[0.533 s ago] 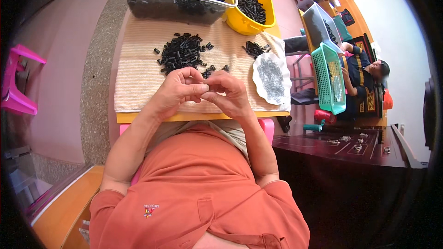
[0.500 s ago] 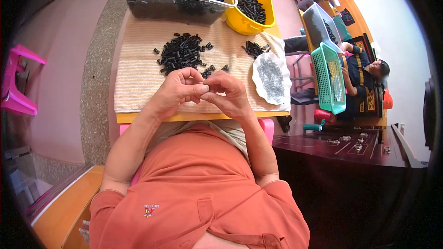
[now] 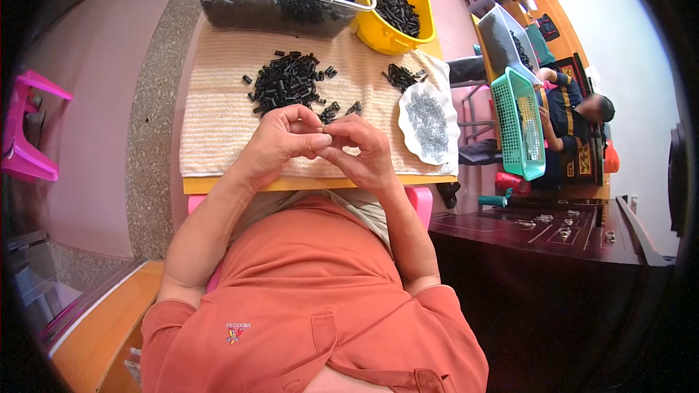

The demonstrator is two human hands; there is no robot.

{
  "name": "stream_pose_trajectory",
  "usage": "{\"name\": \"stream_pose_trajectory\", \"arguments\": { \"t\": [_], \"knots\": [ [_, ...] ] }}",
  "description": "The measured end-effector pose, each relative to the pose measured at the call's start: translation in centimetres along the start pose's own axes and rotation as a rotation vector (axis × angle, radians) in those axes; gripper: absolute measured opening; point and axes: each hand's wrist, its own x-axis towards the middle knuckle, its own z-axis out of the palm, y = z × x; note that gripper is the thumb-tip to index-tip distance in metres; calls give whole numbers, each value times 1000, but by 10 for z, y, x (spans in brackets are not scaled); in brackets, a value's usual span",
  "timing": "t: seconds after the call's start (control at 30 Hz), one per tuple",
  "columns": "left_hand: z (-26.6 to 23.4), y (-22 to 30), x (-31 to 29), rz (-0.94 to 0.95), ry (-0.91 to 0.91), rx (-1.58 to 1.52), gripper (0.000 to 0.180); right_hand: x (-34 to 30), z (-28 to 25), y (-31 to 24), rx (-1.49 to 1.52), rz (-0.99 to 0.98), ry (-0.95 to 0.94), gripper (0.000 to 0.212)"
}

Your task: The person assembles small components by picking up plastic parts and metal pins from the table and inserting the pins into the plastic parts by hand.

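Note:
My left hand (image 3: 286,137) and my right hand (image 3: 358,147) meet above the front of a striped towel (image 3: 218,138). Both are closed in a pinch, thumbs and fingertips nearly touching; whatever sits between them is too small or too covered to make out. Just beyond the fingers lies a heap of short black tubular parts (image 3: 284,84), with a few loose ones beside my fingertips. A smaller pile of black parts (image 3: 402,77) rests to the right. Next to it, a white scalloped dish (image 3: 406,138) holds many tiny clear or silvery pieces.
At the table's far side stand a clear plastic bin (image 3: 280,18) and a yellow tub (image 3: 386,42), both filled with black parts. Rightward, a person sits at another table near a green basket (image 3: 518,160). A pink stool (image 3: 33,131) is on the left; a dark glossy surface (image 3: 510,236) lies lower right.
My hands stay together in almost the same place, with only a slight shift of the fingers. The seated person's head has turned a little.

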Motion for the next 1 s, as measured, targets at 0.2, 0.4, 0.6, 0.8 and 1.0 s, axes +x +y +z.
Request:
{"name": "stream_pose_trajectory", "arguments": {
  "t": [0.2, 0.4, 0.6, 0.8, 1.0],
  "knots": [
    [0, -2, 0, 1, 11, 13, 20, -1, -3, -6, -92, -70, -15, 29],
    [3, -2, -3, 23, 69, -8, 20, -13, -26, -6, -154, 3, 73, 27],
    [0, -6, 0, 42, 68, 52, 20, -30, -70, 8, -302, 180, 203, 19],
    [4, -5, 0, 45, 101, 45, 18, -44, -117, 25, -612, 224, 259, 22],
    [3, -8, 1, 60, 97, 82, 16, -55, -136, 31, -917, 420, 147, 21]
  ]
}}
